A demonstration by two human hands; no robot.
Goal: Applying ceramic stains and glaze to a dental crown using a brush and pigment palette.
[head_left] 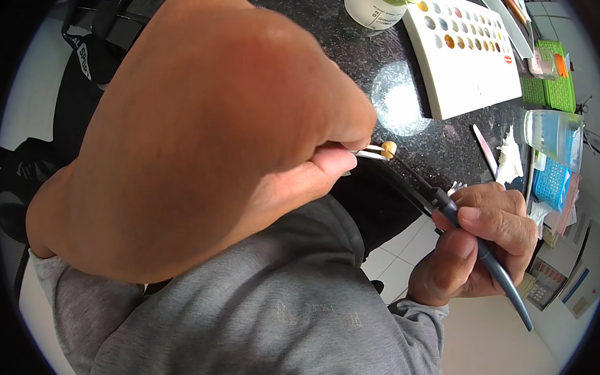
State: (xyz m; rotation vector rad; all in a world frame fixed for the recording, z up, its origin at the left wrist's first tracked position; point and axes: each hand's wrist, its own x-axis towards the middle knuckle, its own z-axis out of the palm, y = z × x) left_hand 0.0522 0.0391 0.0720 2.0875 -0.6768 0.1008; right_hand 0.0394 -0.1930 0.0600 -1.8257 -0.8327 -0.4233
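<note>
Large in the picture, my left hand (238,110) is closed around a pair of metal tweezers (373,155). Their tips hold a small yellowish tooth crown (389,148) near the edge of the dark speckled table. From the other side my right hand (490,237) grips a slim brush (503,281) with a dark blue-grey handle, thumb and fingers around its shaft. The brush's thin tip reaches the crown and appears to touch it. The palm side of my left hand and most of the tweezers are hidden.
A white palette (471,79) with rows of coloured wells lies on the dark table (349,73), beside a white jar (373,10) with a green lid. Farther right are a pink-and-white tool (485,150), crumpled tissue (510,157), a clear plastic container (552,136), a blue basket (551,181) and a green basket (561,94).
</note>
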